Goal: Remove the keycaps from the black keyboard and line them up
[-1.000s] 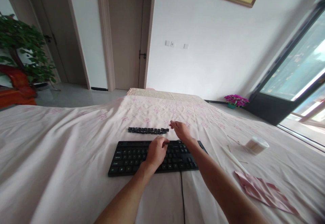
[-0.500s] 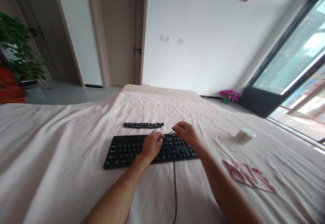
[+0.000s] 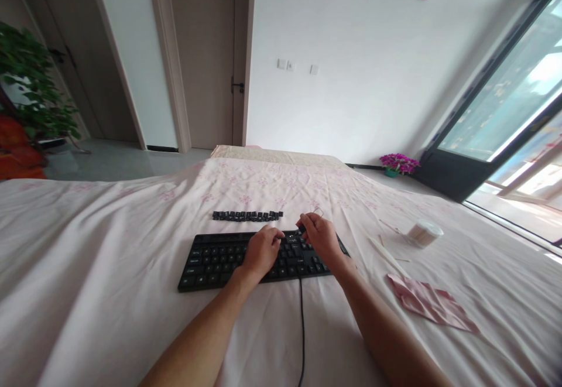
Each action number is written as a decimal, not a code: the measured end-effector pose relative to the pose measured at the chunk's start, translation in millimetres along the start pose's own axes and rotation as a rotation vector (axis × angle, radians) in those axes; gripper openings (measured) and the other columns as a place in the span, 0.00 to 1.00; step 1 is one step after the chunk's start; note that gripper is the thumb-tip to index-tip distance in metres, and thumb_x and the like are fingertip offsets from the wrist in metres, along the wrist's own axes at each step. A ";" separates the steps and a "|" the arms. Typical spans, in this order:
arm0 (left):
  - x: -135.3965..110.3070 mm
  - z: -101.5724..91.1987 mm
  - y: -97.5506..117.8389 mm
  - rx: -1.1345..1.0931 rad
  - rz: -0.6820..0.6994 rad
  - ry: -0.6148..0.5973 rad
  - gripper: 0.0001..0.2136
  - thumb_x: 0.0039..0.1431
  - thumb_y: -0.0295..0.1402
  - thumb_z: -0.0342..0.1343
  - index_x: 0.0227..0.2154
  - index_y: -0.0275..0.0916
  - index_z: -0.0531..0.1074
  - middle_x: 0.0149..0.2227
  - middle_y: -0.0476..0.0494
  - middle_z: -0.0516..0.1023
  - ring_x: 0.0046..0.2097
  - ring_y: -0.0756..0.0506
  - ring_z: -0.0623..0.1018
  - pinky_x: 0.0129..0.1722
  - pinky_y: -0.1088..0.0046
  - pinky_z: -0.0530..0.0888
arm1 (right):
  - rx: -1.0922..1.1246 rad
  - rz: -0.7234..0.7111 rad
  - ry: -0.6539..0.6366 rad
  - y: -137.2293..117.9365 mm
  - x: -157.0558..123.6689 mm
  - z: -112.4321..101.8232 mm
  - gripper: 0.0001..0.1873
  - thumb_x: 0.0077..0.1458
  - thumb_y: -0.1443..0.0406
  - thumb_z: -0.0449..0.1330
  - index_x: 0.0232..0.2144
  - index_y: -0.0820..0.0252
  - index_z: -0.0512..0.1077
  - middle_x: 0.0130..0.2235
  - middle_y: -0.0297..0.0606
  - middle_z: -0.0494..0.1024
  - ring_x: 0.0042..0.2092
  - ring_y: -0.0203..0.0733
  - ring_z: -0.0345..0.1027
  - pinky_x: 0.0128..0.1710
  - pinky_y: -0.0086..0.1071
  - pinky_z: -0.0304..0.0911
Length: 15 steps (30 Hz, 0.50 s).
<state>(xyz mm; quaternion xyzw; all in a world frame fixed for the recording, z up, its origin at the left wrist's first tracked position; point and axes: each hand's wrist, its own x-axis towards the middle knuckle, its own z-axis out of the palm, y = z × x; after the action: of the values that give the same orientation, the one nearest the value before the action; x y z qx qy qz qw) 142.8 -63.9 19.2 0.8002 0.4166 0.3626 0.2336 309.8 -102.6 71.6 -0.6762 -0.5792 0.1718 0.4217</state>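
A black keyboard lies on the pink sheet in front of me, its cable running toward me. My left hand rests on the keys near the middle, fingers curled down and pressing on the keyboard. My right hand is closed over the keyboard's right part, pinching a small wire key puller whose loop sticks up above the fingers. A row of loose black keycaps lies on the sheet just beyond the keyboard.
A round white tub and thin sticks lie on the sheet to the right, with a pink packet nearer me. The pink sheet covers a bed. A flower pot and a glass door stand at far right.
My right hand has come back from the keycap row onto the keyboard's right part and closed on the wire puller. My left hand has stayed on the keys. The view has dropped a little.
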 end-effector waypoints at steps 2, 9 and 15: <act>0.1 1.1 -1.5 0.002 0.005 0.007 0.10 0.53 0.21 0.52 0.33 0.41 0.74 0.36 0.48 0.75 0.37 0.49 0.74 0.40 0.74 0.69 | -0.057 -0.022 0.013 0.8 -0.1 3.6 0.24 0.60 0.50 0.46 0.29 0.60 0.72 0.17 0.32 0.71 0.19 0.36 0.65 0.22 0.27 0.61; 0.6 3.4 -4.8 0.005 0.025 0.009 0.10 0.53 0.22 0.51 0.34 0.41 0.74 0.36 0.48 0.74 0.38 0.48 0.74 0.41 0.74 0.69 | -0.367 -0.193 0.071 -8.6 -5.2 14.9 0.22 0.64 0.56 0.43 0.27 0.59 0.70 0.25 0.38 0.75 0.27 0.39 0.70 0.30 0.28 0.58; 1.6 6.0 -7.1 0.017 0.021 0.001 0.11 0.53 0.21 0.50 0.34 0.41 0.74 0.36 0.48 0.75 0.40 0.48 0.74 0.43 0.73 0.68 | -0.661 -0.255 0.057 -24.0 -4.1 23.8 0.18 0.65 0.61 0.43 0.30 0.60 0.69 0.32 0.42 0.76 0.32 0.41 0.70 0.29 0.29 0.53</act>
<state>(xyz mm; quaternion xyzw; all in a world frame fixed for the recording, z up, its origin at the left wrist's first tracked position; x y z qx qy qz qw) 144.6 -59.1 11.2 0.8064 0.4111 0.3619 0.2230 276.2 -98.2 75.1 -0.7029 -0.6712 -0.0976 0.2141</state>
